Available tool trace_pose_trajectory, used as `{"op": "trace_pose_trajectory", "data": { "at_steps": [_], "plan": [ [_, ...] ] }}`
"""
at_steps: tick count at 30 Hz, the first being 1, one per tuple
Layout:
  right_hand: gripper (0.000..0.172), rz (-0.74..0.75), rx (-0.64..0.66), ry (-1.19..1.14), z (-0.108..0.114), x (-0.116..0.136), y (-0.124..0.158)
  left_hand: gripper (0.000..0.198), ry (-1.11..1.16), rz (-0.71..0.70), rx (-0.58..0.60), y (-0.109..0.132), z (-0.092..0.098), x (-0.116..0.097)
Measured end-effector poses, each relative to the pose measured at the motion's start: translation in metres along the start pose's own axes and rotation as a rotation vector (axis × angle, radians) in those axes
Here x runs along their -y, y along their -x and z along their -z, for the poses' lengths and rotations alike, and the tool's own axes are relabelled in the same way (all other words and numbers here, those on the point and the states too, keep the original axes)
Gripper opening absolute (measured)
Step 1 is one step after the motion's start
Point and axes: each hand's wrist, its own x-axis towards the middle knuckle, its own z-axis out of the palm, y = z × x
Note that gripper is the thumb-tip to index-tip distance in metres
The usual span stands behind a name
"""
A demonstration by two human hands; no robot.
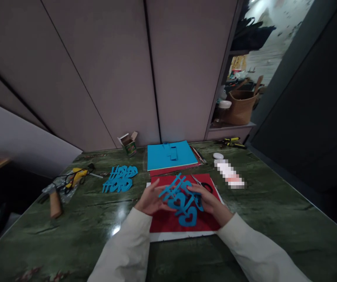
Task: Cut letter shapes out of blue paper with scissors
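Blue letter-and-heart cutouts (188, 219), apparently of paper or felt, are held up over a red sheet (165, 225). My left hand (150, 199) supports them from the left, its fingers partly behind the blue strips. On the right, my right hand (211, 201) grips them between thumb and fingers. Whether this is one piece or two overlapping ones, I cannot tell. Scissors (206, 187) with black handles lie on the red sheet just beyond my right hand. A white sheet (182, 236) sticks out beneath the red one.
More blue cutouts (120, 179) lie to the left. A blue sheet stack (156, 158) and an opened small box (129, 145) are at the back. At far left sit a yellow glue gun (78, 172) and a wooden handle (55, 203); pliers (234, 145) lie back right.
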Motion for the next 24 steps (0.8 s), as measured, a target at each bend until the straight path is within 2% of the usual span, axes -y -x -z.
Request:
{"op": "trace_pose_trajectory", "data": {
  "at_steps": [2, 5, 7, 11, 14, 15, 18, 20, 22, 24],
  "plan": [
    [0.019, 0.002, 0.008, 0.021, -0.003, -0.001, 0.002, 0.059, -0.089, 0.053, -0.013, 0.000, 0.003, -0.010],
    [0.021, -0.003, 0.010, 0.070, -0.006, -0.002, 0.003, 0.040, -0.321, 0.046, -0.146, -0.005, 0.005, -0.010],
    [0.023, -0.007, 0.026, 0.101, -0.005, -0.003, 0.002, 0.035, -0.488, 0.072, -0.119, -0.011, 0.004, -0.004],
    [0.022, -0.003, 0.001, 0.112, 0.000, -0.007, -0.001, 0.029, -0.739, -0.009, -0.046, -0.011, 0.001, 0.007],
    [0.016, 0.024, -0.033, 0.092, 0.005, -0.007, -0.003, 0.027, -0.780, -0.011, -0.002, 0.000, 0.008, -0.002],
    [0.014, 0.029, -0.038, 0.088, 0.006, -0.006, -0.003, 0.028, -0.763, -0.014, -0.026, 0.006, 0.014, -0.009],
    [0.016, 0.016, -0.032, 0.086, 0.009, -0.004, -0.003, 0.029, -0.645, -0.140, -0.262, 0.026, 0.042, -0.042],
    [0.016, 0.008, -0.027, 0.089, 0.009, -0.003, -0.004, 0.029, -0.572, -0.146, -0.414, 0.039, 0.064, -0.070],
    [0.014, 0.006, -0.024, 0.092, 0.009, -0.004, -0.004, 0.022, -0.537, -0.180, -0.650, 0.051, 0.086, -0.098],
    [0.015, 0.004, -0.021, 0.100, 0.008, -0.004, -0.004, 0.015, -0.539, -0.193, -0.744, 0.064, 0.104, -0.120]
  ]
}}
